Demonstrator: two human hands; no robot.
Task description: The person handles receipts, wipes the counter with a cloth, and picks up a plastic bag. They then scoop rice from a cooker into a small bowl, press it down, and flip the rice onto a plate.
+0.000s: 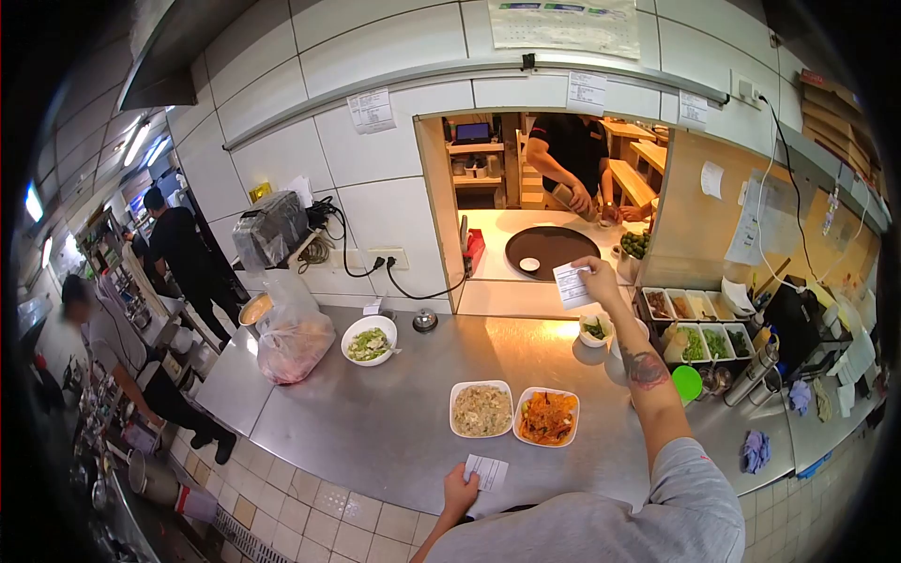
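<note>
My right hand [598, 279] reaches out to the serving window, fingers closed on a printed order slip [572, 285]. Just past it on the ledge lies a round brown tray [553, 246] with a small white dish [529, 266] on it. Low at the counter's front edge, my left hand [459, 490] pinches a second order slip [487, 473]. Between the hands stand two white square bowls, one of fried rice [481, 411] and one of an orange-red dish [546, 418]. A small white cup of greens [594, 329] sits below my right hand.
A white bowl of salad [368, 341], a call bell [425, 320] and a filled plastic bag [293, 340] stand on the steel counter's left. Topping containers [695, 324] and a green bowl [686, 382] are at right. A person [572, 159] works beyond the window; other people stand at left.
</note>
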